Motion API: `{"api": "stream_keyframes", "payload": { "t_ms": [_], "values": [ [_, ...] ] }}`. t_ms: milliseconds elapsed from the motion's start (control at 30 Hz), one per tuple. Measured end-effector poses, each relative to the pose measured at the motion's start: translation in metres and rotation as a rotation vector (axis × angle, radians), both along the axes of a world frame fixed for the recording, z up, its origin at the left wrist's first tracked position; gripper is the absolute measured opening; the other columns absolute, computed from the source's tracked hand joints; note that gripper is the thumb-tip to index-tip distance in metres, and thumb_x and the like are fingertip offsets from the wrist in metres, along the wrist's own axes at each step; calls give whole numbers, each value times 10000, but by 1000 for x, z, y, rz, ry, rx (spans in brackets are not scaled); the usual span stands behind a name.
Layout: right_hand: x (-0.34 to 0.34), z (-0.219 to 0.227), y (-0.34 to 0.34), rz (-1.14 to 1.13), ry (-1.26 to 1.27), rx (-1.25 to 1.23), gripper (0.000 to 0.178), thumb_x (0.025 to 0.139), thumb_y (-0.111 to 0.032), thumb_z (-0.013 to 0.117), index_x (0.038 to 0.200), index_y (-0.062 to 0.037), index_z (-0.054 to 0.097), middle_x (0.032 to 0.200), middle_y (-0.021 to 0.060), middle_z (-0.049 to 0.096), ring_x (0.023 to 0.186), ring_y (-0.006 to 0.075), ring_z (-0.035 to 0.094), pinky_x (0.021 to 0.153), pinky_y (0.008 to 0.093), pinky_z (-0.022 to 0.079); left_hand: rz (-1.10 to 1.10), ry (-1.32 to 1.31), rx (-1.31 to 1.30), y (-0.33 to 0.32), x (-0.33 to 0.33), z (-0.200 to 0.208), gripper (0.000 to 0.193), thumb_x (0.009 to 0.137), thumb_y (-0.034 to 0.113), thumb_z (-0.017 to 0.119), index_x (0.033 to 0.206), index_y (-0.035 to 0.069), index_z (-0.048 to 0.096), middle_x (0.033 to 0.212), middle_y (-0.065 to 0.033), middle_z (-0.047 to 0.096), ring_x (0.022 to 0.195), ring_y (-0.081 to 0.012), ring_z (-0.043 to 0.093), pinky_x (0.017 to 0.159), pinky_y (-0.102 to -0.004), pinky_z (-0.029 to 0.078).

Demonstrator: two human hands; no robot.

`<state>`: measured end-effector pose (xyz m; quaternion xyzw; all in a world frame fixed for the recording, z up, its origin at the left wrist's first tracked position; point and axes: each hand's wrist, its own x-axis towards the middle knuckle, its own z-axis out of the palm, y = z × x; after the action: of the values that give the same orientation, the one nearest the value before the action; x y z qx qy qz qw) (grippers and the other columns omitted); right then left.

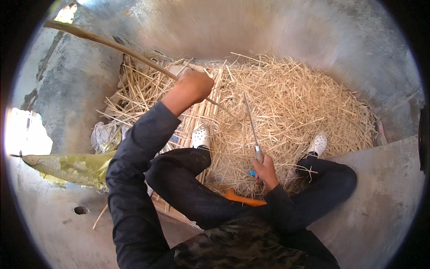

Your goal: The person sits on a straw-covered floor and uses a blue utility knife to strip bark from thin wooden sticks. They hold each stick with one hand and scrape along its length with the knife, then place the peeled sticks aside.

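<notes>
My left hand (195, 86) is closed round a long, thin brown wooden stick (112, 44). The stick slants from the upper left down past my fist, and its lower end reaches over the shavings. In my right hand (266, 171) is a knife (251, 117) with a long, narrow blade and a pale handle, its tip pointing away from me. Blade and stick are apart. Pale, curly wood shavings (291, 107) lie heaped beneath both hands, between my feet. A small blue thing (251, 173) shows beside my right hand; its kind is unclear.
Pale split strips (210, 112) lie in a bundle left of the shavings. My white clogs (200, 136) rest at the heap. Near my lap is a curved orange object (244, 198). Yellow-green sheeting (74, 168) hangs at left. A grey wall (286, 31) stands behind.
</notes>
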<state>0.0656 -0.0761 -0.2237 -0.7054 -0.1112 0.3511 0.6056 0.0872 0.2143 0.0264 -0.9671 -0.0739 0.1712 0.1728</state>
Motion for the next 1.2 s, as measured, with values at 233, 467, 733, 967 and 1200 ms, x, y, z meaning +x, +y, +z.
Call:
{"api": "stream_keyframes", "payload": {
  "t_ms": [233,467,733,967,1200],
  "values": [
    [18,-19,51,73,105,-44,182,800,-141,574,852,24,515,593,63,513,423,148,521,396,328,415,-71,-95,6,13,19,-21,103,735,86,651,811,24,684,839,-173,678,795,-351,675,655,-442,548],
    [12,13,86,47,-287,9,201,762,-122,575,887,31,538,632,132,543,563,249,594,526,389,463,-125,-87,-33,7,41,-2,90,730,80,660,800,27,679,831,-153,680,796,-349,675,641,-439,554],
    [-7,-189,69,188,-142,-548,208,751,-116,554,900,28,562,729,219,599,641,373,605,584,427,495,-186,-27,37,10,60,-23,119,771,91,608,829,43,700,873,-135,692,813,-319,683,645,-421,552],
    [38,-129,67,69,862,52,52,782,-70,533,781,-21,548,581,56,492,411,162,458,415,355,397,-74,-36,-32,19,63,-20,119,728,74,666,833,21,682,870,-152,686,842,-345,674,683,-449,553],
    [-13,-49,79,-131,-334,36,221,774,-150,594,916,18,572,576,91,516,519,215,554,516,373,437,26,9,-21,31,39,-20,180,700,42,686,878,19,677,911,-159,683,864,-342,670,689,-447,552]
  ]
}}
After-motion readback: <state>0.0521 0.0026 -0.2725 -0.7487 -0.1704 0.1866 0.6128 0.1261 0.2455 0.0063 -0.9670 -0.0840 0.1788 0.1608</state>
